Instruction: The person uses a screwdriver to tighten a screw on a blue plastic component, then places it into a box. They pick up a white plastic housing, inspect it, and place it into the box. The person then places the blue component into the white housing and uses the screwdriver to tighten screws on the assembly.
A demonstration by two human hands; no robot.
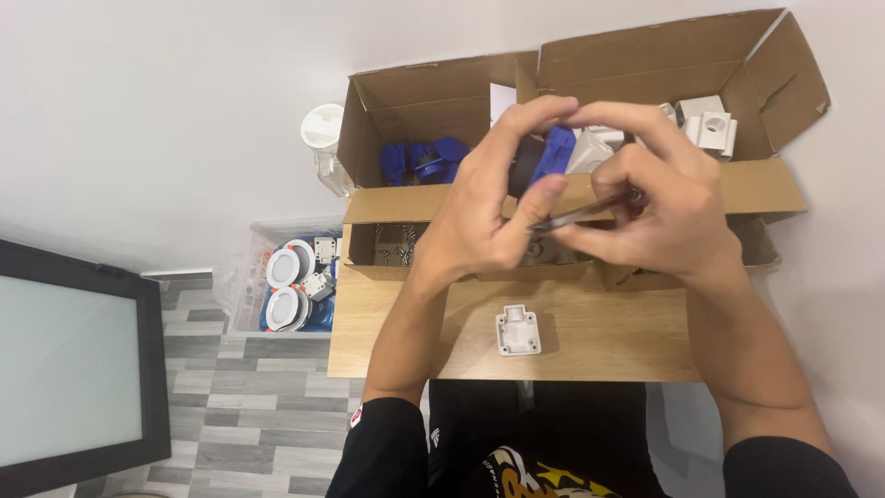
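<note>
- Taking the wooden table (590,350) as the landmark: off its left edge, down on the floor, a clear bin (241,277) holds round white fittings (288,288), already put together by the look of them.
- At the table's back left, an open cardboard box (415,101) holds loose blue parts (424,161); these look not yet used.
- Above the table's middle, the left hand (489,212) is closed around a blue and black part (544,159), fingers arched over its top and thumb pressed beneath.
- The part is blue plastic with a dark round body; most of it is hidden by the fingers, so how its pieces seat I cannot tell.
- On the table's near middle lies a small white square housing (518,330), untouched; I judge it not yet fitted.
- Just right of the part, the right hand (654,203) pinches a thin screwdriver (585,214), its tip pointing toward the part, so the fastening seems to be in hand, not finished.
- At the table's back right, a second box (765,83) holds more white housings (710,124).
</note>
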